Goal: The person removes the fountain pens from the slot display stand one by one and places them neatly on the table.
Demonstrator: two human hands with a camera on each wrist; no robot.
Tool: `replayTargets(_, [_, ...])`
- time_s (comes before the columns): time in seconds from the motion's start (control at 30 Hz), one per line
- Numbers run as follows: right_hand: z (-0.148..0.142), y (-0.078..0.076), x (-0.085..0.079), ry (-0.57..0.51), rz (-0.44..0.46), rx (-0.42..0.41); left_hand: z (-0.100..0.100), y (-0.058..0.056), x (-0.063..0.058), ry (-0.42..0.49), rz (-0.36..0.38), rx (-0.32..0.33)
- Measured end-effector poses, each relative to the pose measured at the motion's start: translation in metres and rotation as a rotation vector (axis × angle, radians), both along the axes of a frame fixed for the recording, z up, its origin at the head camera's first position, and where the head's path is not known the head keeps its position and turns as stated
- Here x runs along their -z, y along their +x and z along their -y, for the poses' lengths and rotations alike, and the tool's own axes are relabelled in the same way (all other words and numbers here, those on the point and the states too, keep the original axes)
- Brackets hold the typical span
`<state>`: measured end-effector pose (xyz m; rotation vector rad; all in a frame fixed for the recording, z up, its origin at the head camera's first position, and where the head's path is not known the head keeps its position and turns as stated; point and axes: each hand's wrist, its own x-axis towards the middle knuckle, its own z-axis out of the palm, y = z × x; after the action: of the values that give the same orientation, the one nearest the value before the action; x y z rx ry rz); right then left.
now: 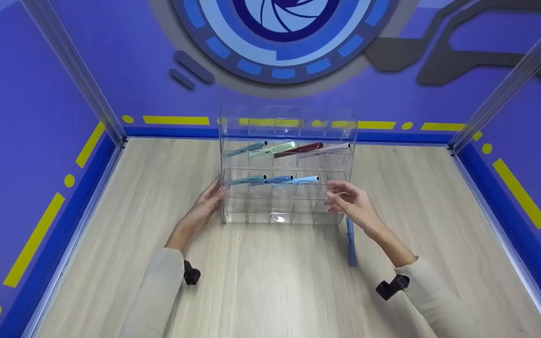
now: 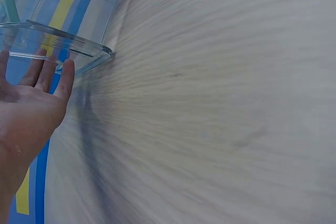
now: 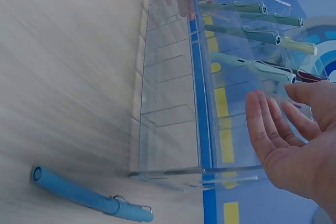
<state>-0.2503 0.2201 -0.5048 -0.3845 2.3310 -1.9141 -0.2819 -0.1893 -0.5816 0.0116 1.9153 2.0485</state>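
A clear acrylic pen rack (image 1: pixel 282 206) stands on the table, holding pens in two tiers. The upper tier has a teal pen, a light green pen (image 1: pixel 285 148), a dark red pen (image 1: pixel 305 149) and a lilac pen (image 1: pixel 329 150). Below them lie a teal pen, a blue pen and a light blue pen (image 1: pixel 307 180). My left hand (image 1: pixel 204 204) rests its extended fingers against the rack's left side. Beside the lower tier's right end, my right hand (image 1: pixel 352 204) has loosely bent fingers with nothing between them. A blue pen (image 3: pixel 89 192) lies on the table by the rack's right front corner.
Behind the rack rises a blue-purple patterned wall (image 1: pixel 134 94); similar panels flank the wood-grain table (image 1: pixel 270 281) on both sides. Metal posts (image 1: pixel 82 75) mark the corners. The rack's lowest tier shows transparent dividers.
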Motion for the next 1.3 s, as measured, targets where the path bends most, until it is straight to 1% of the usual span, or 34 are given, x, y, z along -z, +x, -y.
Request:
replayTargets(0.1, [0.007, -0.004, -0.002, -0.037, -0.005, 0.016, 0.0, 0.0, 0.0, 0.007, 0.0, 0.004])
replayTargets(0.27, [0.018, -0.009, -0.003, -0.105, 0.021, -0.008, 0.0, 0.0, 0.0, 0.027, -0.009, 0.006])
replayTargets(0.57, [0.035, -0.014, 0.0, -0.137, 0.085, -0.031, 0.0, 0.001, 0.002, 0.042, -0.006, -0.004])
replayTargets(0.73, [0.045, -0.017, 0.002, -0.179, 0.108, -0.038, 0.001, 0.001, 0.001, 0.027, -0.021, 0.009])
replayTargets(0.87, [0.054, -0.018, 0.004, -0.188, 0.129, -0.044, 0.002, 0.002, 0.0, 0.02, -0.031, 0.018])
replayTargets(0.97, [0.059, -0.018, 0.006, -0.202, 0.136, -0.028, 0.002, 0.001, -0.001, 0.02, -0.029, 0.022])
replayTargets(1.13, [0.064, -0.019, 0.011, -0.232, 0.118, 0.005, 0.001, 0.001, 0.0, 0.027, -0.009, 0.005])
replayTargets(1.2, [0.066, -0.02, 0.012, -0.249, 0.109, 0.026, 0.001, 0.001, 0.001, 0.037, -0.002, -0.004])
replayTargets(1.3, [0.067, -0.019, 0.013, -0.274, 0.105, 0.072, 0.002, 0.001, 0.002, 0.046, -0.006, 0.003])
